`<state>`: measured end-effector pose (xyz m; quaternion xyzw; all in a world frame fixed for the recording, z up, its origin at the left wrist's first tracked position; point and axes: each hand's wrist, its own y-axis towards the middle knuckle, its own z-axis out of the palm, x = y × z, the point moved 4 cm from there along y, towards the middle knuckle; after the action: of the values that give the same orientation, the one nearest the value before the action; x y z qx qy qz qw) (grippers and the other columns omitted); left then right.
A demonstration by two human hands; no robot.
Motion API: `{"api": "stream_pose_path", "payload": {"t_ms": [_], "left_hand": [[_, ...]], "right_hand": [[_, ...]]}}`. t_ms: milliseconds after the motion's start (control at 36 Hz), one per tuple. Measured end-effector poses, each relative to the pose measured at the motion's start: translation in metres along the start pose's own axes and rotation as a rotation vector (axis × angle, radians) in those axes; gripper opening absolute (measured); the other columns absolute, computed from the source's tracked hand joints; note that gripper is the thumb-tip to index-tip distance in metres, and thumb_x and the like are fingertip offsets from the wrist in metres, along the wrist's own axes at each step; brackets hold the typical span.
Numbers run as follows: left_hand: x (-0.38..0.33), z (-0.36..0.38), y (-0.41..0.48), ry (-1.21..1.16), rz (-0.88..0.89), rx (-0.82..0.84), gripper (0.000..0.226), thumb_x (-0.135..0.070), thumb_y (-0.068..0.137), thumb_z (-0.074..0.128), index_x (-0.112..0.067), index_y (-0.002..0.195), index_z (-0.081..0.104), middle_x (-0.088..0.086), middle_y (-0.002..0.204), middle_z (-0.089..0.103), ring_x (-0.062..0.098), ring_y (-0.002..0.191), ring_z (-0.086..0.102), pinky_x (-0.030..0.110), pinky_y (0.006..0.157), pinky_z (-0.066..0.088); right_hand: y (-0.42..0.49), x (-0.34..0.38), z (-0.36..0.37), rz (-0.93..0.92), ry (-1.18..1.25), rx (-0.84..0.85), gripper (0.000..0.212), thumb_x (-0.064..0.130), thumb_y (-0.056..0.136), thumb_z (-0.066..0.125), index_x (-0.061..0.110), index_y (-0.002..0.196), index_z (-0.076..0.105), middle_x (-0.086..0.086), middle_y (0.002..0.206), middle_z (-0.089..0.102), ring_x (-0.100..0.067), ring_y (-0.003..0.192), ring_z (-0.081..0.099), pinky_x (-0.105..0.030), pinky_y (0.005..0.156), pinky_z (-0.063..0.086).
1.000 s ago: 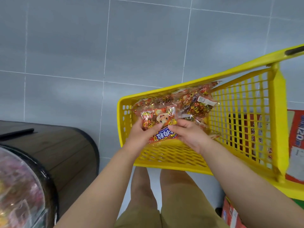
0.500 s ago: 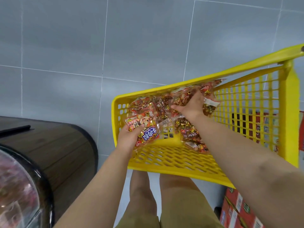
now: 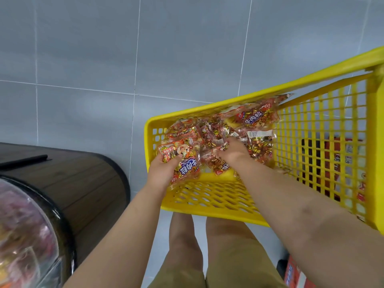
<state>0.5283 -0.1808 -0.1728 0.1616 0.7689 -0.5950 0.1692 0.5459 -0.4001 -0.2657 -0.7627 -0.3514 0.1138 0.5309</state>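
A yellow plastic basket with lattice walls stands in front of me, holding several clear bags of gold-and-red wrapped sweets. My left hand grips one such snack bag with a blue-and-white label at the basket's left end. My right hand reaches into the pile and closes its fingers on a second bag just right of the first. Another bag leans on the far wall, label up.
A dark wood-panelled display bin with a clear curved cover stands at the left. Grey tiled floor lies beyond. Red cartons sit at the lower right, and my legs are below the basket.
My right hand left the first bag, reached to the far pile, then drew back and took hold of a bag near my left hand. My left hand kept its bag, shifting slightly left.
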Motion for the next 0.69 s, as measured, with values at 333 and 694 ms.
{"api": "stream_pose_path", "payload": {"t_ms": [333,694], "left_hand": [[-0.001,0.013,-0.006,0.091,0.033,0.013,0.047,-0.04,0.088,0.065,-0.026,0.131,0.052,-0.004,0.123,0.061,0.022,0.116,0.059,0.047,0.1,0.048],[-0.004,0.043,-0.011,0.104,0.012,0.251,0.099,-0.05,0.051,0.086,-0.026,0.137,0.044,-0.003,0.136,0.055,0.021,0.125,0.053,0.042,0.103,0.045]], "right_hand": [[-0.064,-0.025,-0.066,-0.323,0.414,-0.061,0.033,0.051,0.074,0.07,0.031,0.101,0.064,-0.009,0.086,0.068,-0.021,0.066,0.065,-0.029,0.063,0.052],[-0.064,0.006,-0.063,-0.251,0.616,-0.095,0.01,0.048,0.089,0.054,0.039,0.09,0.06,0.026,0.086,0.06,0.002,0.082,0.058,-0.012,0.061,0.04]]}}
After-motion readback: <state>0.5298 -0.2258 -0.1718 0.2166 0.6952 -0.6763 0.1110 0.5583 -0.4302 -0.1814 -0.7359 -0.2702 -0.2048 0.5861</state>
